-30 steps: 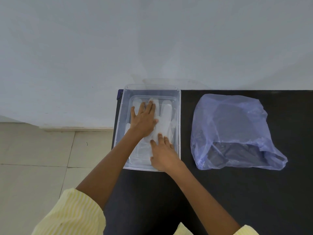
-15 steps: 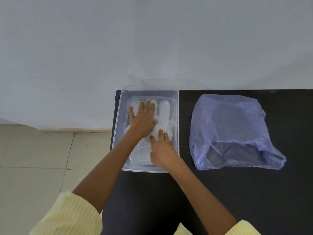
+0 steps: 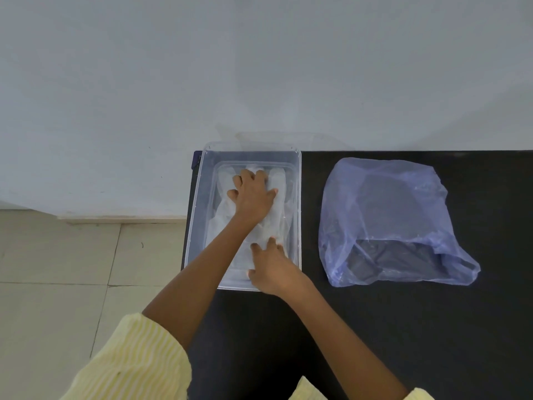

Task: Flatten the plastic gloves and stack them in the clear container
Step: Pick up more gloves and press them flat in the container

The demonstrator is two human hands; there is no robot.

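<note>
- The clear container (image 3: 198,226) sat at the left end of the black tabletop (image 3: 375,327), close to the wall.
- The plastic gloves (image 3: 279,217) lay inside it, their fingers pointing toward the wall.
- The left hand (image 3: 252,199) pressed down on the far half of the gloves, its grip wide, fingers spread and clasping nothing.
- The right hand (image 3: 274,269) rested on the gloves' near end by the container's near rim, its grip likewise wide, fingertips touching the plastic.
- A bluish plastic bag (image 3: 389,220) lay on the tabletop to the right, apart from the container.
</note>
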